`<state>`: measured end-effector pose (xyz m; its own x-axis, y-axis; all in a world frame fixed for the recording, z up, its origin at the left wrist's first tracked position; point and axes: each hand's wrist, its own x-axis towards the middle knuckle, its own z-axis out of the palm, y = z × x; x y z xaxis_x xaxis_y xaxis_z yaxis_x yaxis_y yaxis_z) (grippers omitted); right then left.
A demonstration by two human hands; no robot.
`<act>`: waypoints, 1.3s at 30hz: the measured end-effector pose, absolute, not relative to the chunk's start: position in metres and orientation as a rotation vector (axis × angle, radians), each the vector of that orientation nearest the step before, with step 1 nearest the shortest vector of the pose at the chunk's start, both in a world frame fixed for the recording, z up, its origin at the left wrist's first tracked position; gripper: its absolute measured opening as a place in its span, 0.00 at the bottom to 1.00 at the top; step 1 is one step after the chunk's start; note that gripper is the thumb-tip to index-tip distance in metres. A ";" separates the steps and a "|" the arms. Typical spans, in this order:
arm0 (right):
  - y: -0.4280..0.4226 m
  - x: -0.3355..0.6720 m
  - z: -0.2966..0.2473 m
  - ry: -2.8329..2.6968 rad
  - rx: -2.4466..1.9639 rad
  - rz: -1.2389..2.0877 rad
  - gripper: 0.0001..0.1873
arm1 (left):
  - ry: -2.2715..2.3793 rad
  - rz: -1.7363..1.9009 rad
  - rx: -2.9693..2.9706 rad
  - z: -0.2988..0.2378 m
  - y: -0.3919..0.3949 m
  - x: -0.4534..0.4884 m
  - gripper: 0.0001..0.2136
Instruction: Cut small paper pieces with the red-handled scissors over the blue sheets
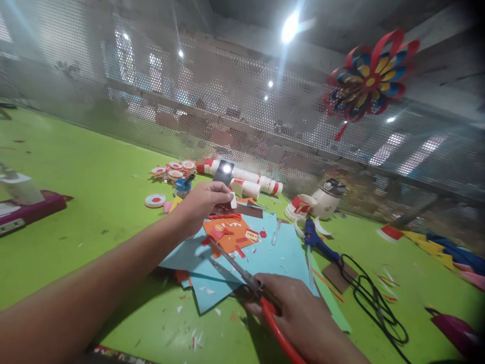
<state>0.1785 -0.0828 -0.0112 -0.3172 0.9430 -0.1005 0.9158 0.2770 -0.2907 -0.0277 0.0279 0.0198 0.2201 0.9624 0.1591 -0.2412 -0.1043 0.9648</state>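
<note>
Now for snipping with my red scissors

Well, I think I am partway through cutting small paper bits. My left hand (206, 199) pinches a little piece of white paper (233, 201), up over the far end of the paper pile. My right hand (293, 311) is wrapped around the scissors (242, 272). Their tips point at the orange paper (227, 233) on top of the blue paper (261, 263). I can't tell if they touch it. If I snip the white bit more, I should bring it and the blades together and mind my fingertips.

Past my left hand sits a blue pot (182, 187) with something dark by its top; I can't tell what is inside. Over to the right, a red and white cup (303, 205) stands beside a round white jug (328, 200) with a dark top. I can't see into either.
</note>
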 end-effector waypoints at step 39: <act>-0.025 0.219 -0.043 -1.967 -1.999 0.351 0.13 | 0.901 0.575 1.617 -0.017 0.030 -0.007 0.06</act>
